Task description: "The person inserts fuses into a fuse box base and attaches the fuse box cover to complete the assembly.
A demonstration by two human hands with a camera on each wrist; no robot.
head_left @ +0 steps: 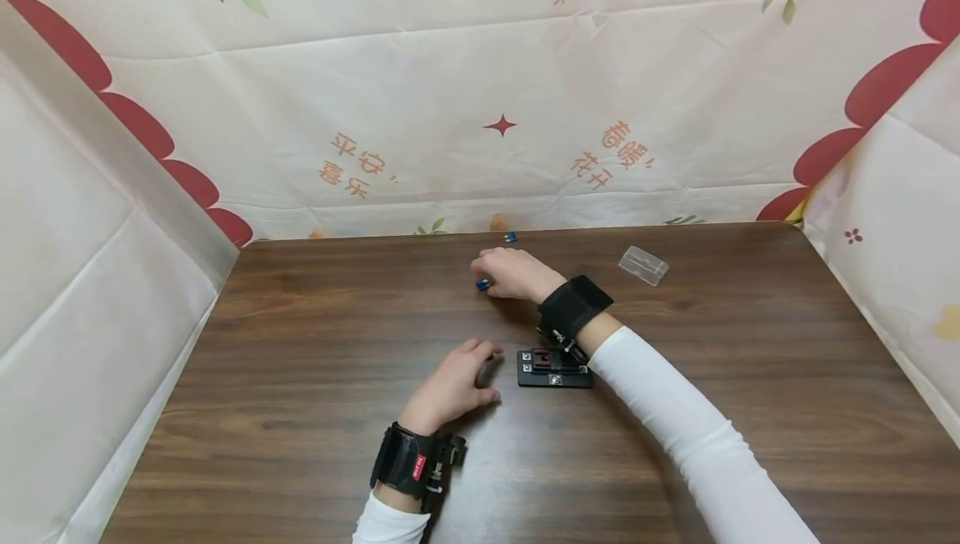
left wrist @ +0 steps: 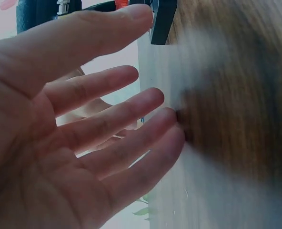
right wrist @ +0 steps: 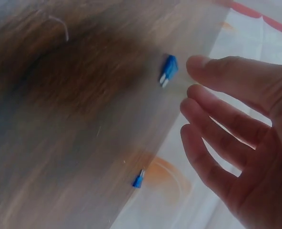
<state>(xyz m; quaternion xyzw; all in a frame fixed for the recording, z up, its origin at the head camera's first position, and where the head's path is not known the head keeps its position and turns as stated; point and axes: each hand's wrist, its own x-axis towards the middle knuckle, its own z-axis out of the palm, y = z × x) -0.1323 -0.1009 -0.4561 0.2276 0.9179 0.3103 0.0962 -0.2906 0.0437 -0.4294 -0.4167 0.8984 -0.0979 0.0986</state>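
My right hand [head_left: 513, 273] reaches over the far middle of the table, thumb and fingers parted. Just off its fingertips lies a small blue blade fuse [right wrist: 168, 71] with two metal prongs, apart from the fingers in the right wrist view. A second blue fuse [right wrist: 138, 179] lies near the table's far edge. My left hand [head_left: 450, 386] is low over the table, fingers spread and loosely bent, holding nothing. To its right sits a black block on a flat base [head_left: 555, 379] with metal terminals, partly covered by the right wrist strap.
A clear plastic case [head_left: 643, 266] lies at the far right of the wooden table [head_left: 300, 344]. Behind the table's far edge hangs a white printed cloth [head_left: 450, 94], and more white cloth closes off both sides.
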